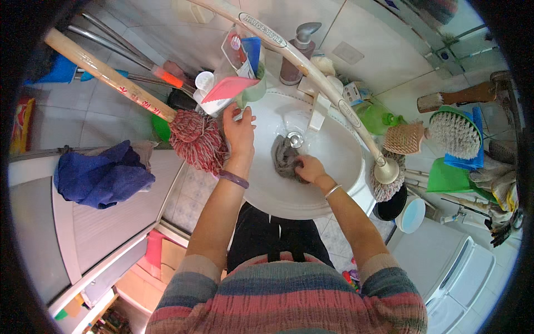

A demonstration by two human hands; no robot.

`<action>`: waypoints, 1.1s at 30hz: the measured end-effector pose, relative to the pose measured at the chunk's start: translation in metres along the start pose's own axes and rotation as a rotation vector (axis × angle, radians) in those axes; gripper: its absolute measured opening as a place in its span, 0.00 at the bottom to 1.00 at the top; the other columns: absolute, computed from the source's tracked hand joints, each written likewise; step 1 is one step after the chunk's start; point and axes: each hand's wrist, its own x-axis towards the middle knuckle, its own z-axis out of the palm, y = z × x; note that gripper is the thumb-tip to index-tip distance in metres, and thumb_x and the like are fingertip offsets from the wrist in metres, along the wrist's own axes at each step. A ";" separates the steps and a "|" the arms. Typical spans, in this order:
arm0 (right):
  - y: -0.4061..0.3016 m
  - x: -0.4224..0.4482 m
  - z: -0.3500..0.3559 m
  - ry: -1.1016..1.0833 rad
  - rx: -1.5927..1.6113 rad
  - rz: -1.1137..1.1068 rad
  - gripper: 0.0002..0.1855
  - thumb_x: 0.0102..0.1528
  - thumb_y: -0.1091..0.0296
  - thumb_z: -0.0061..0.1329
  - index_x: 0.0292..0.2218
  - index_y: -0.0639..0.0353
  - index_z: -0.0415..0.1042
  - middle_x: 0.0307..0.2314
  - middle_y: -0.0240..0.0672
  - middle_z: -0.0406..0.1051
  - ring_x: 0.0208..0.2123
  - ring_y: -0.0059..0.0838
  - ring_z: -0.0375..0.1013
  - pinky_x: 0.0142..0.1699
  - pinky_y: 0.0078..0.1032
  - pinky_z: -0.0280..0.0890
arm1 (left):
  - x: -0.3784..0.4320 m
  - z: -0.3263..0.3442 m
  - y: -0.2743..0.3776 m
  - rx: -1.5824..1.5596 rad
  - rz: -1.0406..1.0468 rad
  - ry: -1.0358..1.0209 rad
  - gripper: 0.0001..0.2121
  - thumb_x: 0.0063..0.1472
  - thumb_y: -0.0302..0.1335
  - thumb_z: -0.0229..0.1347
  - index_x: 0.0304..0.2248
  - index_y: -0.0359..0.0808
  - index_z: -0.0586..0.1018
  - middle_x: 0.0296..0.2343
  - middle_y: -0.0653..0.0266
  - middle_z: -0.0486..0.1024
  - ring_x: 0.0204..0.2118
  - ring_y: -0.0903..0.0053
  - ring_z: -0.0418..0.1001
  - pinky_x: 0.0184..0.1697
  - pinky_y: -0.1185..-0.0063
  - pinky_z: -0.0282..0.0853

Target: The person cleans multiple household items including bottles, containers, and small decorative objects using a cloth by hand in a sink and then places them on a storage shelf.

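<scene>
In the white washbasin (260, 183) a wet, dark grey cloth (284, 156) lies crumpled against the metal drain fitting (295, 139). My right hand (312, 169) grips the cloth's near right edge. Over the basin's left rim, my left hand (240, 131) has bent fingers at the lower end of a pale green plastic container (254, 94). Whether they hold it or only touch it is unclear. Beside that container is a pink plastic piece (228, 88). Above the basin's right side juts the white faucet (319, 112).
A long wooden-handled brush (288, 48) slants across the basin's back. At left stands a red string mop (196, 140); a blue cloth (104, 175) hangs over the door (117, 217). A pump bottle (296, 58) stands behind. Scrub brushes (454, 133) hang right, above buckets (411, 215) and a washing machine (429, 250).
</scene>
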 end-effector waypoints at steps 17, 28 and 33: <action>-0.034 -0.006 -0.004 0.185 1.436 -0.021 0.19 0.47 0.82 0.35 0.42 0.65 0.67 0.32 0.32 0.69 0.38 0.28 0.66 0.46 0.26 0.61 | -0.040 0.038 -0.081 -0.512 -0.920 -0.296 0.19 0.60 0.43 0.45 0.43 0.37 0.69 0.34 0.63 0.70 0.34 0.71 0.71 0.39 0.73 0.69; 0.026 0.066 0.002 0.536 0.206 0.062 0.18 0.47 0.64 0.50 0.37 0.66 0.64 0.32 0.51 0.65 0.33 0.51 0.64 0.39 0.39 0.62 | -0.052 0.010 -0.121 -0.522 -0.687 -0.182 0.11 0.60 0.33 0.47 0.38 0.36 0.71 0.36 0.64 0.71 0.41 0.75 0.69 0.46 0.72 0.65; 0.042 0.057 0.035 0.602 0.297 0.118 0.27 0.44 0.73 0.48 0.48 0.62 0.58 0.43 0.51 0.58 0.38 0.53 0.62 0.44 0.40 0.61 | -0.053 0.024 -0.089 -0.215 -0.765 -0.031 0.19 0.59 0.43 0.48 0.44 0.38 0.69 0.41 0.66 0.68 0.47 0.75 0.64 0.51 0.61 0.59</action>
